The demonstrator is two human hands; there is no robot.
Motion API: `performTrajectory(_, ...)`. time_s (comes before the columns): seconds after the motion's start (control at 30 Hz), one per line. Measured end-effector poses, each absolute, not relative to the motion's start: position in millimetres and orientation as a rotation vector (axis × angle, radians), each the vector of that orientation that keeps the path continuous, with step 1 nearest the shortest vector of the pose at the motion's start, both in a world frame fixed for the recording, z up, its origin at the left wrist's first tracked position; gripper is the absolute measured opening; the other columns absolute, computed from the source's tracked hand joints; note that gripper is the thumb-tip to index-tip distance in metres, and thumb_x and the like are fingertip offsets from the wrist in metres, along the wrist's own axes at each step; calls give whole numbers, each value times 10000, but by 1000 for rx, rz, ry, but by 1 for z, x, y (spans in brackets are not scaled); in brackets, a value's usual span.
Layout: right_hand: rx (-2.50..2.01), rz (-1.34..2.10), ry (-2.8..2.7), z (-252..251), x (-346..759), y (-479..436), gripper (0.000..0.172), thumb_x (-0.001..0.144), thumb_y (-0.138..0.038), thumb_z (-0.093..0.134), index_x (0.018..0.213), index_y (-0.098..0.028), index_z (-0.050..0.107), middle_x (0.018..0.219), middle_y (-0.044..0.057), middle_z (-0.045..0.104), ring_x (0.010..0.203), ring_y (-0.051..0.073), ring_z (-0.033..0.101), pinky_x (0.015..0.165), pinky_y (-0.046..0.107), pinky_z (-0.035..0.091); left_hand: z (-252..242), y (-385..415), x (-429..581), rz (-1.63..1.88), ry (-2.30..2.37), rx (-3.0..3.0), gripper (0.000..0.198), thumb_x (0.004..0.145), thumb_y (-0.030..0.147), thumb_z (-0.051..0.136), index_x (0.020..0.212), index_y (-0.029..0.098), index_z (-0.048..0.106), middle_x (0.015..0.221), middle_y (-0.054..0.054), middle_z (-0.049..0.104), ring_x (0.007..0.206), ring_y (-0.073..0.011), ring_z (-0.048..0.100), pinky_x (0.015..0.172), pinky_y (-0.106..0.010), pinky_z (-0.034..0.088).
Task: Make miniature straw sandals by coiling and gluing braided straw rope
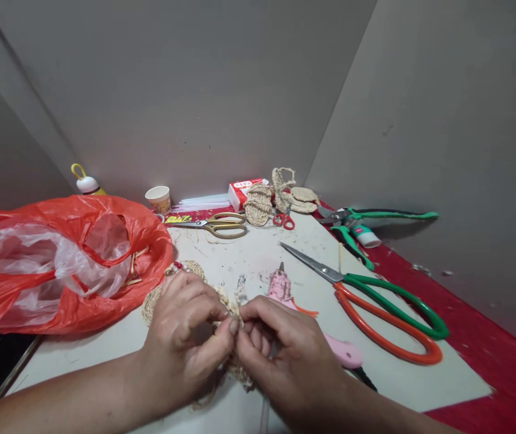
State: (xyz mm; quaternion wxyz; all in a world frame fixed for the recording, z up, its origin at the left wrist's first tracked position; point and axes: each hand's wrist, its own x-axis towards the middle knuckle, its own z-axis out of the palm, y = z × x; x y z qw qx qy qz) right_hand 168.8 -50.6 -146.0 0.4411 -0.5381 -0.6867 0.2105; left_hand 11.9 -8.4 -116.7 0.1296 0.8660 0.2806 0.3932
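Note:
Both hands meet low in the middle of the view, over a braided straw piece (pixel 240 369). My left hand (pixel 190 331) pinches the straw piece between thumb and forefinger. Facing it, my right hand (pixel 285 355) is closed on the same piece, its fingertips touching those of the left. The hands hide most of the straw piece. A coiled straw mat (pixel 150 306) with red and white beads near its top lies partly behind my left hand. Just beyond my right hand lies a pink glue gun (pixel 280 286), its nozzle pointing away.
A red plastic bag (pixel 149 301) fills the left side. Large scissors (pixel 375 289) with green and orange handles lie right. Behind are gold-handled scissors (pixel 225 225), a paper cup (pixel 158 200), a tissue pack (pixel 240 194), a straw slipper (pixel 258 205) and green-handled pruners (pixel 389 214).

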Motion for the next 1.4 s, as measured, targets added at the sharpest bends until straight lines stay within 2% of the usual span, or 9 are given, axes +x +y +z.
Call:
performTrajectory(0.17,-1322,1056,-1326,-134,169,-43,43,691,-209,549,649,-201,541,515,-64,406,459,89,372,419,206,309,-103,-10,7,1018,736,2481,87,822,125,551,867,171,609,797,-32,658,782,-173,551,748,-344,405)
performTrajectory(0.33,-1257,1277,-1199,-129,174,-36,59,642,-236,597,659,-183,578,526,-66,408,491,88,346,449,218,271,-84,-4,1,1046,844,2446,127,857,132,517,800,169,624,724,-12,644,724,-149,558,715,-304,410)
performTrajectory(0.43,-1234,1355,-1215,-130,177,-35,41,665,-211,599,684,-180,581,534,-77,384,495,83,316,459,218,249,-79,9,-3,1048,1000,2286,70,796,131,593,833,169,638,820,-19,652,809,-155,578,760,-291,420)
performTrajectory(0.5,-1219,1394,-1213,-130,178,-35,46,685,-208,598,708,-180,570,546,-78,386,502,82,314,468,218,247,-80,19,-5,804,1027,2046,158,761,138,623,911,178,655,878,-20,651,823,-153,581,741,-276,431)
performTrajectory(0.57,-1213,1434,-1217,-131,179,-35,62,700,-214,597,736,-175,565,566,-73,403,518,84,327,481,220,254,-85,28,-6,499,925,1743,211,749,163,647,960,179,652,826,-4,636,729,-124,566,672,-250,433)
performTrajectory(0.63,-1222,1455,-1244,-133,180,-35,66,715,-214,592,756,-168,567,590,-64,417,541,88,336,495,223,259,-92,32,-5,353,818,1502,222,735,195,684,950,160,640,769,7,618,658,-97,538,627,-227,421)
performTrajectory(0.9,-1248,1360,-1324,-137,177,-36,67,746,-191,578,812,-179,576,639,-55,448,563,87,384,501,202,323,-106,26,1,385,862,1358,180,705,237,717,797,124,610,655,23,583,570,-71,483,541,-193,370)
performTrajectory(1.13,-1340,712,-1655,-140,177,-42,118,721,-129,527,791,-197,593,585,-44,500,493,102,443,453,218,377,-109,20,5,425,903,1463,120,734,210,658,811,130,613,672,22,566,581,-74,445,534,-191,349)
performTrajectory(1.4,-1326,667,-1543,-143,169,-45,122,687,-117,520,740,-205,584,543,-56,508,444,88,478,426,182,413,-106,12,7,467,949,1507,85,700,167,631,775,132,613,640,28,545,572,-79,436,519,-189,353)
